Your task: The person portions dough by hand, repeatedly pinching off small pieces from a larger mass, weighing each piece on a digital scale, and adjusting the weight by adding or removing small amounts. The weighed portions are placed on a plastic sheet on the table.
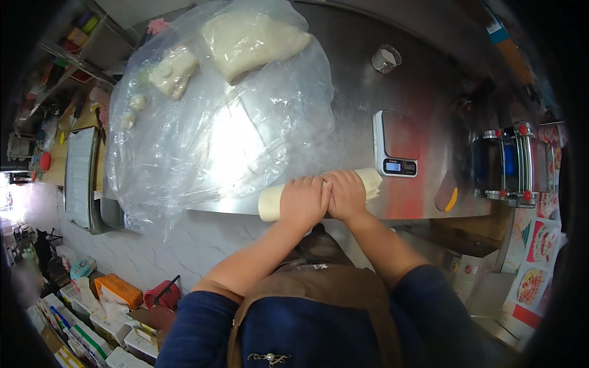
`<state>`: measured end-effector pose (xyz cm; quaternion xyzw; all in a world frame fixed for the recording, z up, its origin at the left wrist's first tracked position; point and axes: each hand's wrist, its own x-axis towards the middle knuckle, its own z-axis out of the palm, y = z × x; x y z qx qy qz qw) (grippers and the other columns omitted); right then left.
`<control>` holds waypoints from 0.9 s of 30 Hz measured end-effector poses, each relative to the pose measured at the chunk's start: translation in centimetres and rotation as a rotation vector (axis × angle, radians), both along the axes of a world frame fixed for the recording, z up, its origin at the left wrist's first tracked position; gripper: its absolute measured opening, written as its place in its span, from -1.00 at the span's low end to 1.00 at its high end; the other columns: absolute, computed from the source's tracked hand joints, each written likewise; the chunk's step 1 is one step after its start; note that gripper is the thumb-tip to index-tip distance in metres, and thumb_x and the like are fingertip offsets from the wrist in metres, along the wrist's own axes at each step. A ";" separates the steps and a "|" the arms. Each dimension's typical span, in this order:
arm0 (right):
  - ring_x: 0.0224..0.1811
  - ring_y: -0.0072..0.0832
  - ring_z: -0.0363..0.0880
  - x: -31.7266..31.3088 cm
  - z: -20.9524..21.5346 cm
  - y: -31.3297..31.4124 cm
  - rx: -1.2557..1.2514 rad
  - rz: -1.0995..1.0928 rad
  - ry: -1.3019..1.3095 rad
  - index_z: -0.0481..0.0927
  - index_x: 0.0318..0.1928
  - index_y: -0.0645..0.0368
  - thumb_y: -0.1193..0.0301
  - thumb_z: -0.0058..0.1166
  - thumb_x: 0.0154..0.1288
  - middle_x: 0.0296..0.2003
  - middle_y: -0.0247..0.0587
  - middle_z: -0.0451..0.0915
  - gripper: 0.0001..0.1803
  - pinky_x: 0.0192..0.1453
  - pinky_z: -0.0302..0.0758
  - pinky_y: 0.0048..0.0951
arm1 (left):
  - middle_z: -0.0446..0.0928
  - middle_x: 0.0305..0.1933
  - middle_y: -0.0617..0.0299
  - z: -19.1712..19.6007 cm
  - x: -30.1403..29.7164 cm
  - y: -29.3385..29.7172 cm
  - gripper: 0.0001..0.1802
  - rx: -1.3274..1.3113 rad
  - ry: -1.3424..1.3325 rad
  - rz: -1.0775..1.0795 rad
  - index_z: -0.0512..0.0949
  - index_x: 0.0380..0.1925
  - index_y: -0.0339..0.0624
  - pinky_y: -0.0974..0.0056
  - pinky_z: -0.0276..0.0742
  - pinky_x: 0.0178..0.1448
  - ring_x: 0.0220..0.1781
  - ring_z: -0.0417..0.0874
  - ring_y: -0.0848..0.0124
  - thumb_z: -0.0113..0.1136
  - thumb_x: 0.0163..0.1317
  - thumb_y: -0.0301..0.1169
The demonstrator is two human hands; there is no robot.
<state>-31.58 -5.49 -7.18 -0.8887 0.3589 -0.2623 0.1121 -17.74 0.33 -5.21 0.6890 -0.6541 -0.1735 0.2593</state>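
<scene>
A thick, pale roll of dough (269, 203) lies slantwise along the front edge of the metal table. Its left end is smooth and round, and its right end looks ragged. My left hand (303, 200) wraps over the middle of the roll, and my right hand (345, 194) grips it just to the right. The thumbs of both hands meet on top; the dough beneath the palms is hidden. Beyond my left hand, a clear plastic sheet (288, 132) covers a large dough piece (251, 42), a smaller dough piece (175, 72) and small dough balls (138, 102).
Right of the roll stands a digital kitchen scale (402, 138); farther back is a small clear cup (386, 59). A scraper (446, 191) with a yellow edge lies near the table's front edge. A roller machine (512, 164) stands far right, and a metal tray (81, 178) far left.
</scene>
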 end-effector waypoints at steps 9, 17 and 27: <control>-0.33 -0.08 0.53 2.0 -2.9 -5.9 0.123 -0.032 0.035 0.53 -0.50 0.13 0.34 -0.02 0.19 -0.47 -0.13 0.55 -0.82 -0.17 0.45 -0.11 | 0.62 -0.53 -0.08 -1.0 1.7 -7.6 -0.35 0.236 -0.084 0.024 0.63 -0.56 -0.21 -0.01 0.59 -0.32 -0.46 0.67 -0.02 -0.16 0.42 0.08; -0.12 -0.13 0.62 5.4 -1.4 -10.8 0.497 -0.197 0.272 0.68 -0.33 0.12 0.22 -0.13 0.28 -0.20 -0.08 0.69 -0.66 -0.04 0.51 -0.13 | 0.68 -0.25 -0.09 -2.9 5.0 -13.6 -0.32 0.451 -0.076 0.141 0.71 -0.35 -0.23 -0.06 0.54 0.03 -0.11 0.68 -0.05 -0.32 0.47 0.02; -0.08 -0.07 0.62 -5.3 3.2 -4.2 0.383 -0.007 0.292 0.70 -0.18 0.10 0.15 -0.14 0.38 -0.19 -0.06 0.68 -0.61 0.06 0.50 -0.08 | 0.69 -0.22 -0.01 1.5 -4.0 -0.7 -0.44 0.447 -0.034 0.407 0.70 -0.17 -0.13 0.09 0.44 0.18 -0.05 0.67 0.02 -0.13 0.35 0.06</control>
